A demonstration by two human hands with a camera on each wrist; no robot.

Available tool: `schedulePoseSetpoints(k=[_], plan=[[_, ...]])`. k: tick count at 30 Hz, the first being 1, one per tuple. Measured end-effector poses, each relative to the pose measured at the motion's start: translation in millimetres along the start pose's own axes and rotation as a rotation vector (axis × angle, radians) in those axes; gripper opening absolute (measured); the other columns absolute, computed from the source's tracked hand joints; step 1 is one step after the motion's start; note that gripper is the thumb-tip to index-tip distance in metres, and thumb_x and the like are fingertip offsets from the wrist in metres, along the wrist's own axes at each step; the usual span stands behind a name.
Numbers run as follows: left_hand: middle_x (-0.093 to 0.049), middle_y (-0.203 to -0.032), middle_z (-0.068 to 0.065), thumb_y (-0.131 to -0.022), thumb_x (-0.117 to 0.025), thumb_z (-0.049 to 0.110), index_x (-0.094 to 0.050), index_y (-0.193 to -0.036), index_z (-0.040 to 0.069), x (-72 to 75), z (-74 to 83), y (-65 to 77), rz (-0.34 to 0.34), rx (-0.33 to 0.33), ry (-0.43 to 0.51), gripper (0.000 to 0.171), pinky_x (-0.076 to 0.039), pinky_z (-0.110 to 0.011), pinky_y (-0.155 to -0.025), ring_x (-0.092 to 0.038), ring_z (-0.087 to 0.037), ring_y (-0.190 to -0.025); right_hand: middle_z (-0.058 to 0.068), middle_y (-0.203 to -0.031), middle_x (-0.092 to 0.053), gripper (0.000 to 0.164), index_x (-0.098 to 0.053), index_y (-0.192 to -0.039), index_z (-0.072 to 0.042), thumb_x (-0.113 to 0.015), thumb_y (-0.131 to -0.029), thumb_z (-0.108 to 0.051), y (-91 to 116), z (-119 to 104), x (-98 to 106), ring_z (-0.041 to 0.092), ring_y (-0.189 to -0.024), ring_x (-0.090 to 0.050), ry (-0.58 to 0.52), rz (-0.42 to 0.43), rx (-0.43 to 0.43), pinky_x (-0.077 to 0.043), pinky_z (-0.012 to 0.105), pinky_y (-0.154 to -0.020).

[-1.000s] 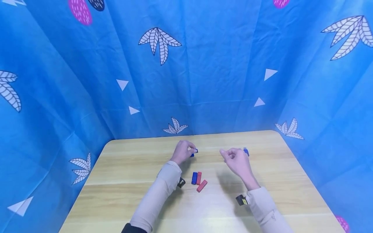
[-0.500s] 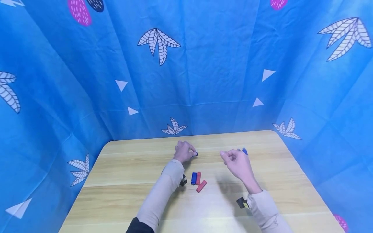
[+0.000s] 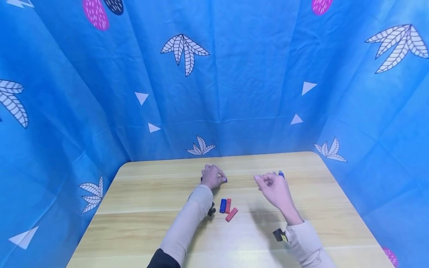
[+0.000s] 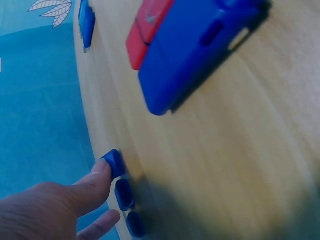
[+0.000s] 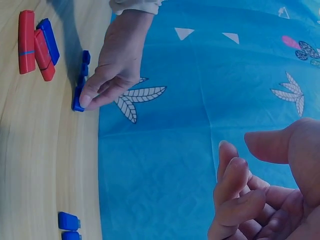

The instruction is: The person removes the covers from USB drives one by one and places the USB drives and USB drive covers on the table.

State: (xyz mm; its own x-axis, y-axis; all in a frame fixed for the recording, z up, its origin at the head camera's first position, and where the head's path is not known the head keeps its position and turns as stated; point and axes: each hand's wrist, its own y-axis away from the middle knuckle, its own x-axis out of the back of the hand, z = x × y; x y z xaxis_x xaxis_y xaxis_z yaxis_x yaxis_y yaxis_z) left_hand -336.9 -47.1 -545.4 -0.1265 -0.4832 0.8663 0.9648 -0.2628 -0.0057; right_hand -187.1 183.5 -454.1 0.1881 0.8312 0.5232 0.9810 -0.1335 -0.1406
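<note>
Here, your left hand (image 3: 211, 176) pinches a blue piece (image 4: 116, 162), apparently a cap, near the far edge of the surface (image 3: 134, 197); your right hand (image 3: 277, 190) has loose, released fingers.

The person's left hand (image 3: 213, 176) is now lower and slightly further right than a second ago; the small blue angular piece (image 3: 225, 180) in its grip, raised then, sits down at or close to the pale wooden bench (image 3: 144, 208). Another small blue piece (image 3: 202, 179) now peeks out left of that hand. Beyond the right hand (image 3: 275, 188), a second pale tip (image 3: 274, 172) now shows.
</note>
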Motion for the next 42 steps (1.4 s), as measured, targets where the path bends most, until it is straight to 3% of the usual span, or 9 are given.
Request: schedulePoseSetpoints(k=[12,20,34,37,42], plan=[[-0.066,-0.112,-0.009,-0.092,-0.075,0.024,-0.082,-0.089,0.018,-7.7,-6.7,-1.3,0.028,-0.006,-0.041,0.009,-0.036,-0.047,-0.092,-0.047,-0.032,-0.115,0.013,-0.076,-0.075,0.033,-0.073,-0.086,-0.006,-0.068,-0.098,-0.036,0.8,0.5,0.3,0.014,-0.065,-0.067,-0.018,0.002,0.0,-0.051,0.024,-0.061],[-0.071,-0.113,-0.007,-0.095,-0.072,0.025,-0.081,-0.094,0.017,-4.8,-4.0,0.0,0.018,-0.041,-0.076,0.012,-0.039,-0.048,-0.093,-0.058,-0.03,-0.111,0.012,-0.075,-0.074,0.033,-0.073,-0.086,-0.006,-0.067,-0.098,-0.036,-1.4,0.8,1.7,0.013,-0.063,-0.064,-0.018,-0.004,-0.019,-0.05,0.025,-0.061],[-0.076,-0.112,-0.007,-0.097,-0.069,0.025,-0.076,-0.103,0.013,-5.0,-5.9,0.4,0.012,-0.034,-0.067,0.015,-0.037,-0.051,-0.096,-0.065,-0.031,-0.106,0.01,-0.074,-0.072,0.033,-0.072,-0.085,-0.008,-0.066,-0.098,-0.038,-3.0,1.9,2.7,0.014,-0.063,-0.062,-0.008,-0.028,-0.033,-0.049,0.027,-0.059],[-0.075,-0.116,-0.008,-0.097,-0.069,0.025,-0.074,-0.112,0.012,-4.7,-7.3,0.9,0.054,-0.061,-0.066,0.02,-0.037,-0.05,-0.097,-0.064,-0.031,-0.111,0.007,-0.072,-0.072,0.031,-0.072,-0.086,-0.008,-0.067,-0.098,-0.036,-3.7,-0.3,2.0,0.013,-0.062,-0.063,0.001,-0.022,-0.014,-0.049,0.026,-0.058],[-0.072,-0.127,-0.009,-0.098,-0.067,0.024,-0.07,-0.122,0.012,8.9,-5.1,5.3,0.198,-0.091,-0.031,0.027,-0.036,-0.052,-0.102,-0.056,-0.033,-0.126,0.005,-0.074,-0.072,0.025,-0.072,-0.091,-0.008,-0.069,-0.097,-0.032,-7.2,-3.7,-4.6,0.012,-0.065,-0.063,0.035,-0.036,-0.018,-0.05,0.029,-0.065]])
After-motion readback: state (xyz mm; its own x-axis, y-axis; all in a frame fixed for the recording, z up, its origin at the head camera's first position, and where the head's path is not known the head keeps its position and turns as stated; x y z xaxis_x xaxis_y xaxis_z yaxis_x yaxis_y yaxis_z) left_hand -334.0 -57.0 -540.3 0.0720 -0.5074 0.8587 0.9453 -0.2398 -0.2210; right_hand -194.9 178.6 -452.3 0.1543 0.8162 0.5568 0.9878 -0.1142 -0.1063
